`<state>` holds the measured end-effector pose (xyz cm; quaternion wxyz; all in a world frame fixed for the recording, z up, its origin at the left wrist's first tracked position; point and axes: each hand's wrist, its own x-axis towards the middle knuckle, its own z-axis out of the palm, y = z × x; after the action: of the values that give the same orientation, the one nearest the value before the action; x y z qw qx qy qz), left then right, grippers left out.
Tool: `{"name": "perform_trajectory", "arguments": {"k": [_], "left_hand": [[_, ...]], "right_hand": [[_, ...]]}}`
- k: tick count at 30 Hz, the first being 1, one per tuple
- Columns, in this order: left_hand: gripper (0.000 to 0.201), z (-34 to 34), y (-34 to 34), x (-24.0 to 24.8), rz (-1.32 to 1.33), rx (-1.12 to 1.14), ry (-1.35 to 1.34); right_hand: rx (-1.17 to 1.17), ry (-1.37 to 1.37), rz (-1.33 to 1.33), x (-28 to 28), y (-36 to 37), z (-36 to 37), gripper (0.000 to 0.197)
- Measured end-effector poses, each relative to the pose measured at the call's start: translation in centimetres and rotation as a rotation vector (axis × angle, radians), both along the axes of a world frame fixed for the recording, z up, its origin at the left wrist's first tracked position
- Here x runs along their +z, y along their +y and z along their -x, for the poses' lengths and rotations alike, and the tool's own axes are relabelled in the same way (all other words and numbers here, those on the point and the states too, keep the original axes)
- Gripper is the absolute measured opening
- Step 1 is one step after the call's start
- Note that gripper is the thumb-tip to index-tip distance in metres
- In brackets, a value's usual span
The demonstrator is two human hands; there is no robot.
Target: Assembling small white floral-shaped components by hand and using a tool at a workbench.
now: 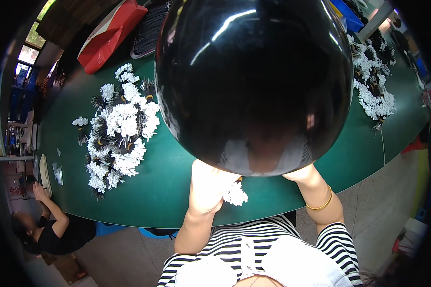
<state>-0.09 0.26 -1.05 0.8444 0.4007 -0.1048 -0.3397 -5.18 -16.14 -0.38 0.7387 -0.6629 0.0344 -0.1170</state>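
A large glossy black rounded thing [258, 95] fills the upper middle and hides much of both hands. I cannot tell what it is. Below its edge, my left hand [209, 184] is closed around a bundle of black wires with white connector ends [235, 195] and a yellow tie. Only the wrist and back part of my right hand [299, 173] show at the lower right edge of the black thing; its fingers are hidden. To the left lies a pile of similar wire bundles [122, 119], black with white ends and yellow ties.
The green table [170, 210] curves across the view. More white-ended bundles [376, 100] lie at the right. A red bag [107, 40] and a tray of black wires [148, 31] stand at the far left, a blue bin [348, 16] far right. Another person [55, 227] sits at the left.
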Motion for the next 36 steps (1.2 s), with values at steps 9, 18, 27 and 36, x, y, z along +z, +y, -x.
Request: {"name": "perform_trajectory", "arguments": {"k": [9,18,27,36], "left_hand": [[0.018,0.3,-0.2,0.2,-0.035,0.153,0.031],[0.014,0.1,-1.0,0.7,-0.129,0.083,-0.204],[0.017,0.4,-0.2,-0.2,-0.086,0.067,-0.093],[0.060,0.2,1.0,-1.8,-0.083,0.045,0.019]], "right_hand": [[0.062,-0.010,-0.157,0.1,0.2,-0.2,0.015],[0.053,0.061,0.028,1.9,0.1,0.3,0.016],[-0.026,0.027,-0.004,0.7,0.8,0.0,0.013],[0.164,-0.015,-0.126,0.4,-0.3,0.0,0.013]]}}
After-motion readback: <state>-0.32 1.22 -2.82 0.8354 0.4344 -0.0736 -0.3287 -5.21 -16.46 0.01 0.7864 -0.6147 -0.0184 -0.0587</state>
